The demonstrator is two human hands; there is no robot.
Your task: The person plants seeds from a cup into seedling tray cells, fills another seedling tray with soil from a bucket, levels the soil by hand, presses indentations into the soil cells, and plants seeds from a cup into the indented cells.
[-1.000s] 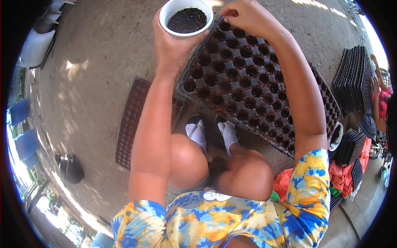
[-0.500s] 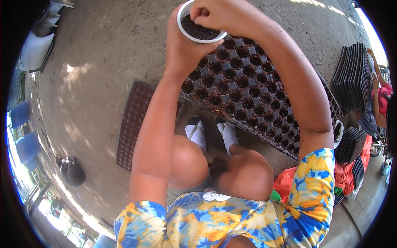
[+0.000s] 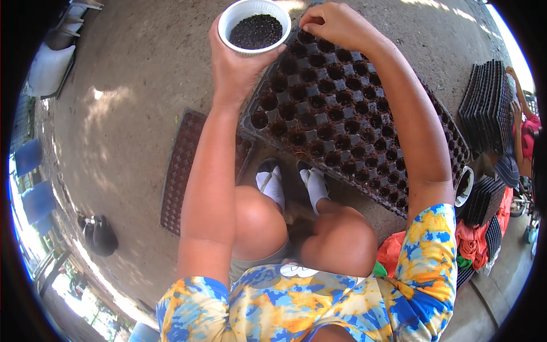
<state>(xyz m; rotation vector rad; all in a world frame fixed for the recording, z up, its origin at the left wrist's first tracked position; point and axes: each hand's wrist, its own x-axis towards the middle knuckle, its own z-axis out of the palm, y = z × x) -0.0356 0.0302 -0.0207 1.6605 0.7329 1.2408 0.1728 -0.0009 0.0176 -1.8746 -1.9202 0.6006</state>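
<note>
My left hand (image 3: pixel 236 68) is wrapped round a white cup (image 3: pixel 227 20) that holds small dark grains, its opening facing up. To the right of the cup, my right hand (image 3: pixel 336 24) is in a pinch over the far corner of a black cell tray (image 3: pixel 342 114). Whatever may be between its fingertips is too small to make out. Dark soil lines the round cells of this tray, and each visible cell has a hollow. A second tray (image 3: pixel 185 165), filled with brown soil, lies on the ground, partly behind my left forearm.
Tall stacks of black trays (image 3: pixel 487 108) stand at the right, beside another person's arm (image 3: pixel 517 122). A white container (image 3: pixel 464 187) sits near the large tray's right end. Red cloth (image 3: pixel 473 242) lies at lower right. A dark bag (image 3: pixel 99 235) rests at left.
Half a second ago my right hand was inside the cup; now it is over the tray's far corner. My left hand has shifted left with the cup.
</note>
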